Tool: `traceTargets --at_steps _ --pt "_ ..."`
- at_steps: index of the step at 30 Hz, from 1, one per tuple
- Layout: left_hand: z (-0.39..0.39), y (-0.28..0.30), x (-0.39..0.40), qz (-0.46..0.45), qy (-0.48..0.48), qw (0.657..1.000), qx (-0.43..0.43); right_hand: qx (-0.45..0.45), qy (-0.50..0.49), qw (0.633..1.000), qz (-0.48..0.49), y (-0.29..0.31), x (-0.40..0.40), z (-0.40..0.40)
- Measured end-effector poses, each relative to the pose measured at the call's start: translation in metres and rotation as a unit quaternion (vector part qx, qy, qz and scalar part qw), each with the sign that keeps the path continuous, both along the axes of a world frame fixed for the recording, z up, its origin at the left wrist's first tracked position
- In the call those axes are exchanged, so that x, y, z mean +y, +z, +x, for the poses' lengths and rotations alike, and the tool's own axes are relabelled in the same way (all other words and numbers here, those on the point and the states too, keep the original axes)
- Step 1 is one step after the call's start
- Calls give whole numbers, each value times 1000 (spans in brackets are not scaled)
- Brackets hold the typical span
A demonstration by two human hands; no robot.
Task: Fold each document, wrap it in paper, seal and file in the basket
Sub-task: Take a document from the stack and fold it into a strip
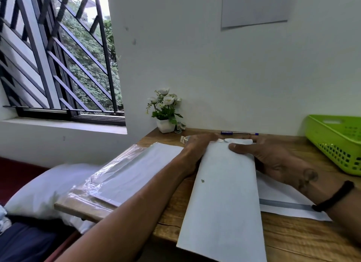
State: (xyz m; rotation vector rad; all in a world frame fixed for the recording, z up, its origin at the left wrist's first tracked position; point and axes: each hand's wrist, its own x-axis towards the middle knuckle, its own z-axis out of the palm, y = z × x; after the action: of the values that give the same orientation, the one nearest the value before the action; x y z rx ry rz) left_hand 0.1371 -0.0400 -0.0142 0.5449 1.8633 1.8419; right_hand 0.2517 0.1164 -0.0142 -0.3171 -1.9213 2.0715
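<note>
Head view. I find the folded white packet (224, 193) lying lengthwise on the wooden tabletop (293, 238), its far end between both hands, well left of the green basket (336, 144). My right hand (273, 158) holds that far end: the thumb lies curled over the top face, and the other fingers (259, 139) reach round the far edge. My left hand (197, 146) is at the packet's far left corner; its fingers are hidden behind the packet, so I cannot tell their state. A sheet with a grey strip (289, 205) lies under the packet, toward the basket. A plastic-wrapped paper stack (125, 173) lies on the side away from the basket.
</note>
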Motion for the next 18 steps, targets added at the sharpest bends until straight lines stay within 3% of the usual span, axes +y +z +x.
traceTargets --at_steps 9,13,18 --pt "-7 -6 -5 13 49 997 61 5 -68 997 47 -3 0 0" --pt "-6 -3 -3 47 8 997 59 26 -107 992 56 0 1 0" --pt "-3 -7 -3 29 -13 992 121 2 -132 987 88 0 1 0"
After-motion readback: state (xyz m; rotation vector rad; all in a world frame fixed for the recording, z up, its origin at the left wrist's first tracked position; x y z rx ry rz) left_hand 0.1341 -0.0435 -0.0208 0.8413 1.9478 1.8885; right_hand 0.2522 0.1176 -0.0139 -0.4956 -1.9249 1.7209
